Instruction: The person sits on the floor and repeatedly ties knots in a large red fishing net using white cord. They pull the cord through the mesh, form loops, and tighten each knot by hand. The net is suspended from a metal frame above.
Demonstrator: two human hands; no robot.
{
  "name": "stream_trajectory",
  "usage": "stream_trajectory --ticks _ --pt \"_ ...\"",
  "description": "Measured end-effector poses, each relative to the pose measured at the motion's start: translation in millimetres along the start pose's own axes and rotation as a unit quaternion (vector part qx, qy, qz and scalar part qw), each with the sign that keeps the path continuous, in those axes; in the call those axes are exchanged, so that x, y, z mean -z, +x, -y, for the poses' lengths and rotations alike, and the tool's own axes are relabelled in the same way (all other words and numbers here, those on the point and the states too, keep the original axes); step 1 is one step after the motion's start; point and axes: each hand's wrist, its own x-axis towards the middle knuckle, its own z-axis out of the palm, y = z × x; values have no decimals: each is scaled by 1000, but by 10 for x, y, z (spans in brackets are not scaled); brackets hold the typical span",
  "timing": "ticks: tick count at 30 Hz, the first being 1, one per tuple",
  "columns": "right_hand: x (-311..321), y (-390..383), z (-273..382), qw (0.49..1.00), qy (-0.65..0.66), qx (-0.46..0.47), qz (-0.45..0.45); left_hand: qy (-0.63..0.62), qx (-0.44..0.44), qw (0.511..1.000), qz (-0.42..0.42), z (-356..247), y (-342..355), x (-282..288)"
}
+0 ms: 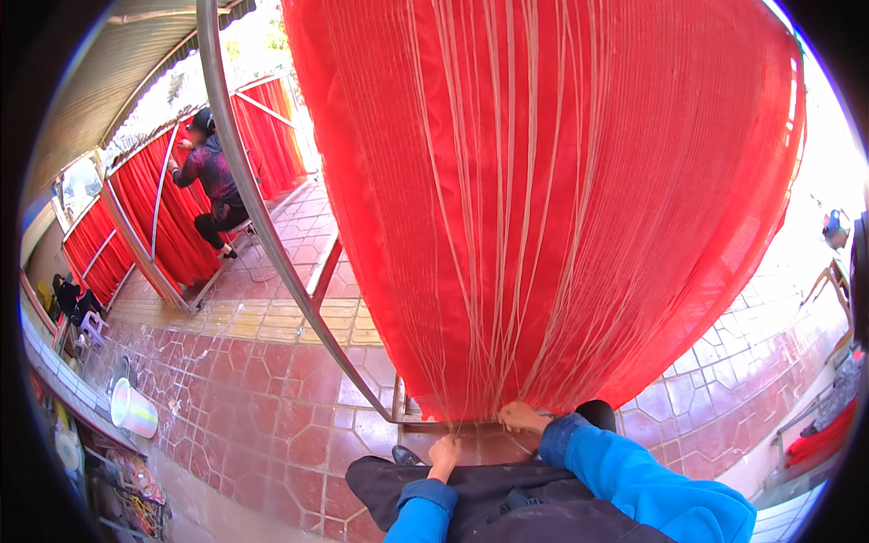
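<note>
Head view: a fan of pale threads (503, 335) hangs in front of a large sheet of red cloth (579, 199), spread wide at the far end and drawn together at the near end, just ahead of the person's lap. The left hand (445, 452) has its fingers closed at the threads' lower ends, left of centre. The right hand (522, 417), a little farther off and to the right, is pinching threads near the cloth's bottom edge; the strands are too fine here to say which ones each hand has. Blue sleeves (647, 480) with turned-back cuffs lie over dark clothing (534, 507) on the lap. Left of the cloth, a bent-looking metal pole (262, 217) rises from the frame's near corner. Reddish paving (262, 398) covers the floor, crossed by a yellowish strip (244, 319). Farther left, another person (213, 176) sits facing more red hangings (145, 213) on frames, beneath a corrugated roof (136, 54). At the near left stands a pale striped bucket (134, 407), with a small purple stool (92, 328) beyond it.
</note>
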Motion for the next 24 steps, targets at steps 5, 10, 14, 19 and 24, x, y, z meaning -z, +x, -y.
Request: stream_trajectory --ticks 5,10,14,19,24 --pt "43 267 293 989 133 -58 -13 -72 -50 995 53 -415 -139 -342" --pt "-263 80 283 995 86 5 58 -92 -57 987 122 -310 -302 -439" --pt "-319 -21 194 997 -13 -14 76 -178 -22 984 17 -346 -141 -144" --pt "-181 -37 203 982 160 63 81 -387 -145 891 -185 -915 204 1082" --pt "-72 -138 251 972 208 86 73 -490 -292 774 -275 -1970 179 2601"
